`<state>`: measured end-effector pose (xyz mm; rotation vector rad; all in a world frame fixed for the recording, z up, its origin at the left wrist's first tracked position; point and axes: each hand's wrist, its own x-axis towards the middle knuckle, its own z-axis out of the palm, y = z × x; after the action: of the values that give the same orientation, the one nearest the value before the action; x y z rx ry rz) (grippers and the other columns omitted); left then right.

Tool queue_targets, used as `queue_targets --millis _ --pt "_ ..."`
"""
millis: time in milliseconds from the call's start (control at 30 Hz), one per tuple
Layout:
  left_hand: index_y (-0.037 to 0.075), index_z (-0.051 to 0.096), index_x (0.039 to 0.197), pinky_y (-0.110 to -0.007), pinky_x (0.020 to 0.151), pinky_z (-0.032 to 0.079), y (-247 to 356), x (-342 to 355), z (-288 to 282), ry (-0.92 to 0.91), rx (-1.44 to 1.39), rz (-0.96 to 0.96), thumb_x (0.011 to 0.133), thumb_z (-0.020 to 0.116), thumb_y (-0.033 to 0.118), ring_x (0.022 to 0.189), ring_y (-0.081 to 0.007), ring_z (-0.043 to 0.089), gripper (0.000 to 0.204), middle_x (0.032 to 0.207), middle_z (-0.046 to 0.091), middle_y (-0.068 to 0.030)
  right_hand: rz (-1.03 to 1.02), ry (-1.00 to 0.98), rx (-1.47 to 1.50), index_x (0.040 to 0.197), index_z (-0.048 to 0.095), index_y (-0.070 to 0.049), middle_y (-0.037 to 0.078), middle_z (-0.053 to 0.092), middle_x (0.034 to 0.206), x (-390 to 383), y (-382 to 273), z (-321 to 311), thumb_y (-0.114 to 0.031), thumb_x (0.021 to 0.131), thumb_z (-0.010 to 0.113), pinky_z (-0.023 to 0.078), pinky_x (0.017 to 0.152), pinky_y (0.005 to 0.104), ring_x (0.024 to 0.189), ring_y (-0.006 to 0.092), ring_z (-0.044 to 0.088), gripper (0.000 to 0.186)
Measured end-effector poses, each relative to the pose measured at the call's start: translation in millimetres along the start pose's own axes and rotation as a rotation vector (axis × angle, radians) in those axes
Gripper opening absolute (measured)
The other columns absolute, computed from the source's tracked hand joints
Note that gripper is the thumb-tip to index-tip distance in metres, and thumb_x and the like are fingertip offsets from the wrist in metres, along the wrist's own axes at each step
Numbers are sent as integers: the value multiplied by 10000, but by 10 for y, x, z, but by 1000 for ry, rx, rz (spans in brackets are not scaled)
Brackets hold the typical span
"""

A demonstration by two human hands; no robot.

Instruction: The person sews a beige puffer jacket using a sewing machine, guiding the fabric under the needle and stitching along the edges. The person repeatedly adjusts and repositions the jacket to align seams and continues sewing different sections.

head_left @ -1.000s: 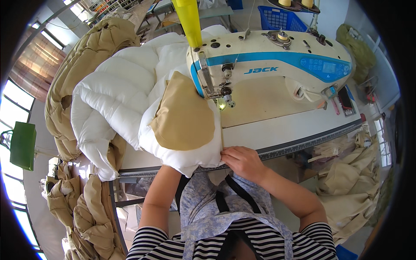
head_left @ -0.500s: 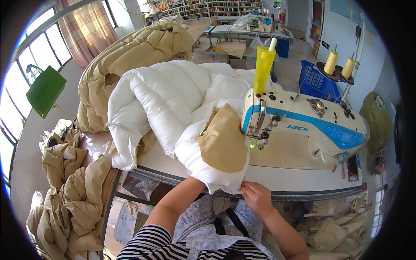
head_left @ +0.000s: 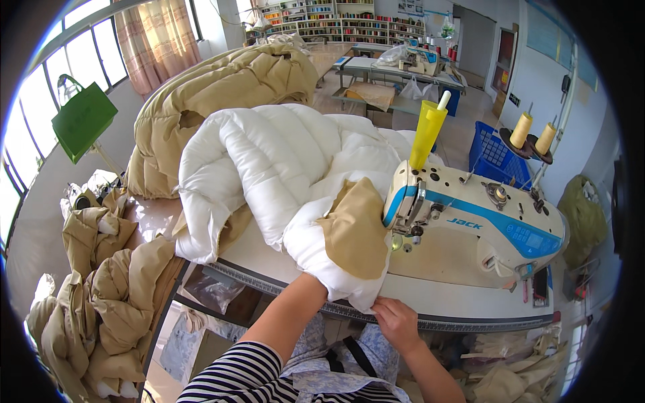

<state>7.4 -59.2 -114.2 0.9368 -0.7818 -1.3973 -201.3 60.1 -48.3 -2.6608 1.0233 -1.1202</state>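
A white quilted padded piece [head_left: 282, 161] with a tan fabric patch [head_left: 355, 228] on it lies on the sewing table [head_left: 457, 302], beside the white-and-blue sewing machine [head_left: 470, 215], its corner at the needle area. My left hand [head_left: 312, 289] reaches under the white piece near the front edge, its fingers hidden. My right hand [head_left: 393, 316] pinches the lower right corner of the white piece at the table's front edge, just below the machine's needle.
Tan padded garments [head_left: 208, 87] and more tan pieces [head_left: 121, 309] lie left. A green lamp [head_left: 84, 121] stands by the windows. Thread cones [head_left: 521, 131], a blue basket [head_left: 490, 151] and an olive sack [head_left: 581, 228] are right. Other machines [head_left: 423, 64] and thread shelves [head_left: 342, 27] are behind.
My view has tilted up, bringing the back of the room into sight and moving the table lower in the picture. My right hand stays at the white piece's corner; my left stays underneath.
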Motion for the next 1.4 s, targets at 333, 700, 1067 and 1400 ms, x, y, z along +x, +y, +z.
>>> queue_targets --millis 333,700,1067,1400 --pt "93 552 1364 -434 1036 452 857 -421 -1009 -52 1283 643 915 641 310 1229 -343 555 507 1317 606 -147 -13 -70 -8 945 702 -79 24 691 983 30 15 -14 -30 720 732 565 730 336 885 213 679 232" --pt "-41 645 859 -358 829 561 1650 -1713 854 -512 1041 760 687 470 -136 929 -307 706 263 990 698 -184 -64 -92 -26 928 677 -61 16 647 963 4 70 -28 -77 791 690 561 759 309 914 181 653 139" --pt "28 642 1268 -373 1076 425 934 -595 -170 -270 1455 588 970 575 35 1296 -318 536 305 1380 584 -148 -38 11 33 949 714 -67 -1 637 917 4 57 59 -84 761 744 557 711 313 831 184 639 191" --pt "58 612 890 -384 616 529 872 -843 732 -341 1619 276 890 729 362 664 -287 676 326 714 678 -77 -96 85 155 1002 715 -86 17 646 944 108 95 63 -124 779 761 542 782 357 884 223 640 231"
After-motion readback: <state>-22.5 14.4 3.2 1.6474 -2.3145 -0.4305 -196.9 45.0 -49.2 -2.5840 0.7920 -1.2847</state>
